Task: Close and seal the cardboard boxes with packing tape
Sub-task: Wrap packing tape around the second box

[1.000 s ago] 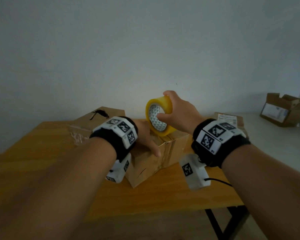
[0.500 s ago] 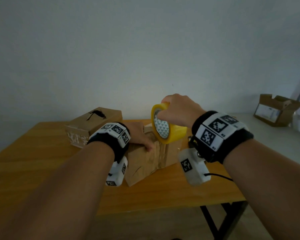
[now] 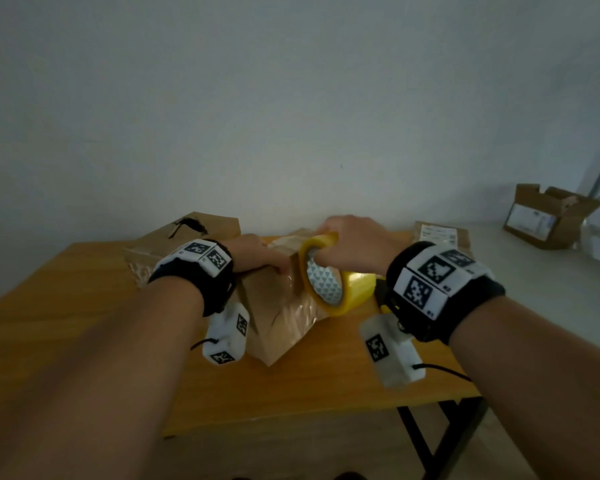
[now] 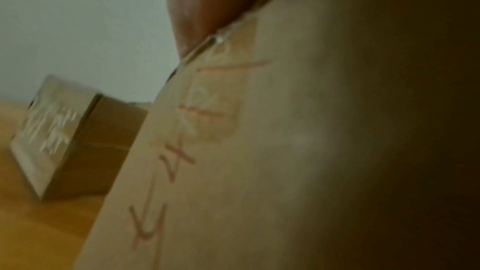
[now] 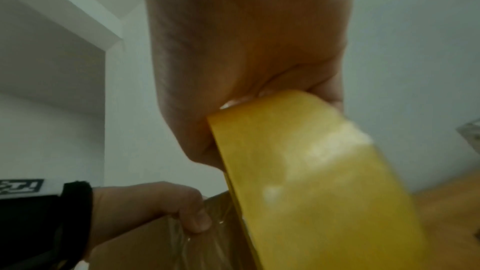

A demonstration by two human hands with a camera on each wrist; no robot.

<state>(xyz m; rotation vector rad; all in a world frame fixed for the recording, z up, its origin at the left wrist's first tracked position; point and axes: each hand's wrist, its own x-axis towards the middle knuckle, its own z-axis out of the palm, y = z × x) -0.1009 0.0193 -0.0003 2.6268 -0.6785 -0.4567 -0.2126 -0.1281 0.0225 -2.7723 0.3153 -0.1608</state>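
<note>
A brown cardboard box (image 3: 274, 306) stands cornerwise in the middle of the wooden table (image 3: 84, 306), with shiny clear tape on its top and near face. My left hand (image 3: 257, 258) lies over its top edge; in the right wrist view the thumb (image 5: 197, 221) and curled fingers hold that edge. My right hand (image 3: 354, 244) grips a yellow tape roll (image 3: 329, 282), fingers through its core, held against the box's right face. The left wrist view shows the box side (image 4: 259, 151) with red writing, close up.
A second taped box (image 3: 187, 237) sits at the back left, also seen as the box (image 4: 78, 141) in the left wrist view. A flat labelled box (image 3: 440, 233) lies at the back right. An open box (image 3: 548, 216) stands on the white surface to the right.
My right hand has brought the tape roll down from above the box top to its right face. The left hand has stayed on the box top.
</note>
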